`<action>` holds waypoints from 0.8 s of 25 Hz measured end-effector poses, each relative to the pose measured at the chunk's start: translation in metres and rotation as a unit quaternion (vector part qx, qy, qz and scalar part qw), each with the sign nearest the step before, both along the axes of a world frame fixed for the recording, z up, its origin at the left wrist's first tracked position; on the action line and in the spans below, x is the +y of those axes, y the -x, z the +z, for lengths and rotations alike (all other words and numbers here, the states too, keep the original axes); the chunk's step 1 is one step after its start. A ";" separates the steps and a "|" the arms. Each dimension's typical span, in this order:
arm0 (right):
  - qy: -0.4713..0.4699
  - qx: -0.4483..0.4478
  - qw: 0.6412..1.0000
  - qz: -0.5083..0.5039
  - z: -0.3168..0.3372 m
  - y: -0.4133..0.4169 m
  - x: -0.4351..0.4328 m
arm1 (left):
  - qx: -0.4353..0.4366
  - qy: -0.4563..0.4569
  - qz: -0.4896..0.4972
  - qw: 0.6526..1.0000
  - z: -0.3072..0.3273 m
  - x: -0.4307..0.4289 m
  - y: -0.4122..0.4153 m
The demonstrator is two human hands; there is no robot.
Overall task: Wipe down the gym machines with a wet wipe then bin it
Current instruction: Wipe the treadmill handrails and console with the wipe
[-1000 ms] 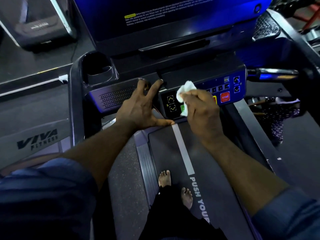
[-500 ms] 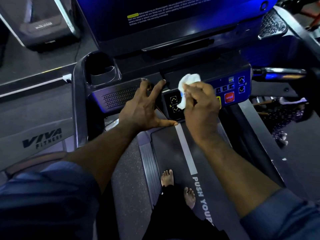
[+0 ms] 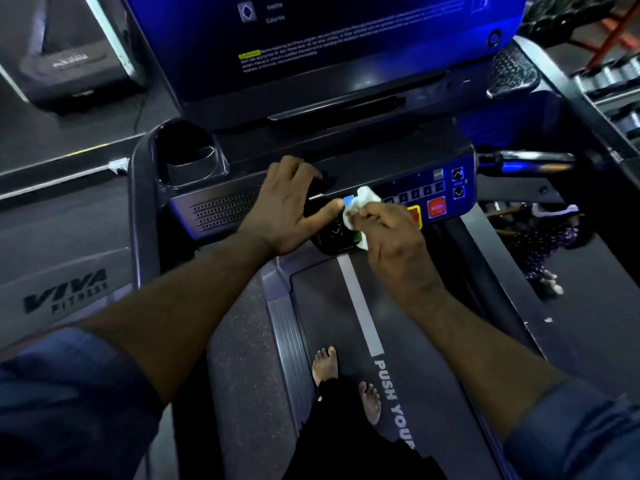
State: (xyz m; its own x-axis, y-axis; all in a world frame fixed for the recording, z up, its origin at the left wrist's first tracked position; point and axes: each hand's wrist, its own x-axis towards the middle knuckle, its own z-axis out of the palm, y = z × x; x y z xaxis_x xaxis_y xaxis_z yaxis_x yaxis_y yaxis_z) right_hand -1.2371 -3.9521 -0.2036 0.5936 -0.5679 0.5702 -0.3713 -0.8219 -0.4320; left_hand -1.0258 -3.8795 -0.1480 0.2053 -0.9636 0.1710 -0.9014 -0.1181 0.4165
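- The right hand (image 3: 391,237) pinches the crumpled white wet wipe (image 3: 362,202) in curled fingers, pressing it on the treadmill's control panel (image 3: 446,183), left of the red button (image 3: 435,206).
- The wipe's long axis runs near to far, with its loose end pointing far.
- The left hand (image 3: 287,209) rests on the console (image 3: 221,209) holding nothing, fingers bent, thumb stretched toward the wipe.

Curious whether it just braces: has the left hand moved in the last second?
Yes. The left hand shifted up the console: its thumb, earlier along the lower edge, now lies beside the wet wipe.
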 end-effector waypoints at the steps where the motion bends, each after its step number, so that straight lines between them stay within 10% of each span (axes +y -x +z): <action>1: 0.021 0.023 0.999 0.031 0.000 0.010 -0.008 | -0.011 -0.001 -0.004 1.000 0.004 -0.009 0.002; 6: -0.122 -0.099 0.968 -0.198 0.022 0.011 -0.044 | -0.087 -0.001 0.010 0.996 0.013 -0.046 0.014; 10: 0.023 0.038 0.999 0.002 0.002 0.023 -0.029 | -0.035 -0.020 0.001 0.999 0.016 -0.078 0.029; 14: 0.026 -0.015 0.985 -0.167 0.017 0.045 -0.083 | -0.108 -0.047 -0.025 0.993 0.009 -0.089 0.040; 20: 0.020 0.024 0.995 -0.094 -0.018 0.068 -0.047 | -0.146 -0.077 -0.027 0.986 0.011 -0.088 0.045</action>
